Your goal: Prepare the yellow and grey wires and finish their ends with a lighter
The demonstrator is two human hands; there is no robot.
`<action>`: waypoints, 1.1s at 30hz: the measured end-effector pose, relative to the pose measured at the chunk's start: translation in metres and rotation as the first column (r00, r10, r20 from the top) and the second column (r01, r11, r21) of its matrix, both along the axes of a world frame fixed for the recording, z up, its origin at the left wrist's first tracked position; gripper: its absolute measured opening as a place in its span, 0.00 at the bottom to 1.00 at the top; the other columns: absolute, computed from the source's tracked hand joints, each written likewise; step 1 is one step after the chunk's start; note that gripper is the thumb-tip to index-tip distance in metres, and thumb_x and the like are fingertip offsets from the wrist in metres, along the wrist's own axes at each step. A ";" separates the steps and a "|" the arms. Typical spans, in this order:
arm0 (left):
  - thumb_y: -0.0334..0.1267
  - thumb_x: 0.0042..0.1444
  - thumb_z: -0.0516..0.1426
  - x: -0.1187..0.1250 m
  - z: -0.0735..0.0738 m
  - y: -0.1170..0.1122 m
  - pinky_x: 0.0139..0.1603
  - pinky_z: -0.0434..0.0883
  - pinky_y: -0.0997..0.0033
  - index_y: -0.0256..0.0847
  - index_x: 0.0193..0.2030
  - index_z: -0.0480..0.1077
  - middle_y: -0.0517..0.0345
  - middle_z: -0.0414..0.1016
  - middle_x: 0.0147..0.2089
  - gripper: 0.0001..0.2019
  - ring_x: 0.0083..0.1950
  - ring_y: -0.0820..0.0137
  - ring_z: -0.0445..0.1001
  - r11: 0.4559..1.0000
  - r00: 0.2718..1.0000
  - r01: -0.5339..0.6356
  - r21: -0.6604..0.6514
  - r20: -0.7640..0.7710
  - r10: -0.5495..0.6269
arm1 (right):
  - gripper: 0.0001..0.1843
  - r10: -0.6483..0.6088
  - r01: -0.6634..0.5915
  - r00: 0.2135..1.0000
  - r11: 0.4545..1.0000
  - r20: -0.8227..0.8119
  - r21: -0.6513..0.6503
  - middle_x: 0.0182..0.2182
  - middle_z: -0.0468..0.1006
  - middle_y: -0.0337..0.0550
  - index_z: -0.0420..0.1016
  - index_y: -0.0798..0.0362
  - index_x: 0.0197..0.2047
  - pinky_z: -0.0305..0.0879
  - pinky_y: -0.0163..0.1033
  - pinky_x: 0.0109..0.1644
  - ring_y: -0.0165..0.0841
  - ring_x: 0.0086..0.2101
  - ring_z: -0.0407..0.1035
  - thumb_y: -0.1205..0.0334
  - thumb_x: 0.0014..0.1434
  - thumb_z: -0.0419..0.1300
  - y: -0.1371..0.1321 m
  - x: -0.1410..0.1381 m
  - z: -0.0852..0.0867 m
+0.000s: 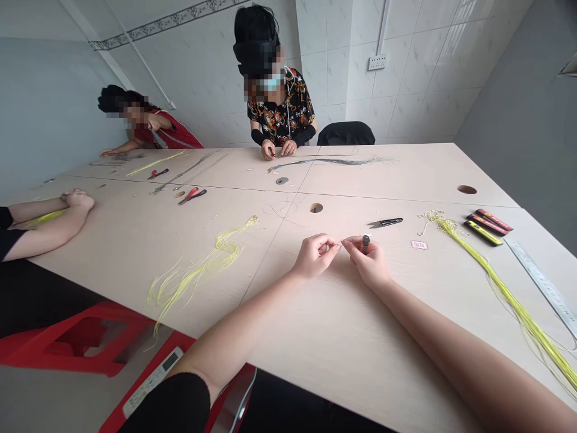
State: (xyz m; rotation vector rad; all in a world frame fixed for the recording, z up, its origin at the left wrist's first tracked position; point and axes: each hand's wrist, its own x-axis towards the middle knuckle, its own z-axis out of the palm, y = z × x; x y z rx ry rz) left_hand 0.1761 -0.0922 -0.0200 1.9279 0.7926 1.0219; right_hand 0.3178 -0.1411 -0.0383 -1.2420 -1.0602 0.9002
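Left fingers [325, 243]: I pinched a thin thread [339, 243].
Right fingers [356, 245]: I pinched a small red-black cylinder [365, 243].
Counter [315, 361]: lay beneath my hands.

Glossy yellow cord [518, 313], matt laminate tabletop [342, 355]

a fine pale thread [341, 243] pinched in the left hand [315, 255] sits just below frame center, beside a short black-and-red cylinder [365, 243] (too small to tell what kind) upright in the right hand [367, 263].
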 end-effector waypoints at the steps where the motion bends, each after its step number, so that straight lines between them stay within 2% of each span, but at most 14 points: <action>1: 0.42 0.53 0.57 0.000 0.000 0.000 0.22 0.52 0.76 0.37 0.25 0.68 0.67 0.55 0.18 0.11 0.20 0.79 0.51 1.000 1.000 -0.002 0.004 -0.002 0.002 | 0.20 -0.001 0.001 1.000 1.000 0.005 0.004 0.17 0.60 0.35 0.73 0.56 0.29 0.46 0.34 0.23 0.25 0.20 0.50 0.45 0.50 0.62 0.000 0.000 0.000; 15: 0.40 0.52 0.57 0.000 0.004 0.001 0.23 0.54 0.75 0.38 0.24 0.68 0.68 0.52 0.17 0.09 0.20 0.79 0.50 0.997 0.998 -0.049 0.062 -0.027 0.051 | 0.18 -0.013 0.012 0.999 0.999 0.042 0.036 0.20 0.63 0.36 0.69 0.55 0.28 0.51 0.34 0.25 0.26 0.21 0.53 0.46 0.52 0.60 0.001 0.000 0.000; 20: 0.38 0.52 0.56 -0.003 0.005 0.003 0.24 0.55 0.76 0.38 0.24 0.67 0.66 0.59 0.19 0.09 0.21 0.79 0.52 0.993 0.999 -0.039 0.113 -0.026 0.043 | 0.19 -0.026 0.024 0.997 0.999 0.070 0.026 0.20 0.62 0.36 0.70 0.55 0.30 0.50 0.34 0.24 0.25 0.21 0.52 0.46 0.51 0.59 0.002 0.000 -0.004; 24: 0.36 0.53 0.55 -0.006 0.004 0.006 0.25 0.58 0.76 0.39 0.27 0.66 0.64 0.67 0.25 0.06 0.21 0.79 0.55 0.965 0.994 -0.013 0.260 -0.100 0.041 | 0.18 -0.056 0.049 0.979 0.998 0.196 0.041 0.16 0.57 0.34 0.71 0.55 0.29 0.46 0.34 0.24 0.25 0.19 0.48 0.47 0.51 0.58 0.003 0.003 -0.004; 27: 0.35 0.51 0.56 -0.009 0.005 0.009 0.27 0.60 0.76 0.40 0.32 0.66 0.64 0.72 0.29 0.03 0.21 0.79 0.58 0.932 0.975 -0.001 0.363 -0.209 0.082 | 0.16 -0.131 0.115 0.938 0.991 0.320 0.068 0.16 0.59 0.35 0.72 0.55 0.29 0.48 0.34 0.25 0.25 0.19 0.50 0.49 0.51 0.58 0.004 0.011 0.003; 29: 0.35 0.50 0.57 -0.011 0.006 0.011 0.27 0.60 0.76 0.41 0.38 0.65 0.65 0.73 0.31 0.08 0.20 0.79 0.60 0.932 0.954 -0.005 0.363 -0.276 0.112 | 0.15 -0.219 0.197 0.898 0.976 0.382 0.096 0.18 0.64 0.37 0.73 0.56 0.30 0.51 0.34 0.26 0.26 0.20 0.53 0.51 0.52 0.56 0.006 0.022 0.012; 31: 0.37 0.52 0.57 -0.013 0.008 0.015 0.27 0.60 0.76 0.42 0.42 0.63 0.65 0.74 0.31 0.11 0.20 0.78 0.62 0.939 0.938 -0.026 0.344 -0.317 0.142 | 0.13 -0.323 0.292 0.835 0.946 0.445 0.139 0.19 0.67 0.39 0.74 0.56 0.30 0.54 0.35 0.28 0.28 0.21 0.58 0.54 0.52 0.56 0.008 0.038 0.026; 33: 0.38 0.54 0.56 -0.016 0.009 0.019 0.27 0.60 0.75 0.42 0.45 0.63 0.64 0.75 0.32 0.12 0.20 0.77 0.63 0.936 0.924 -0.046 0.350 -0.341 0.173 | 0.10 -0.434 0.387 0.735 0.899 0.521 0.203 0.21 0.70 0.41 0.75 0.56 0.32 0.57 0.35 0.31 0.29 0.23 0.62 0.59 0.51 0.56 0.007 0.059 0.045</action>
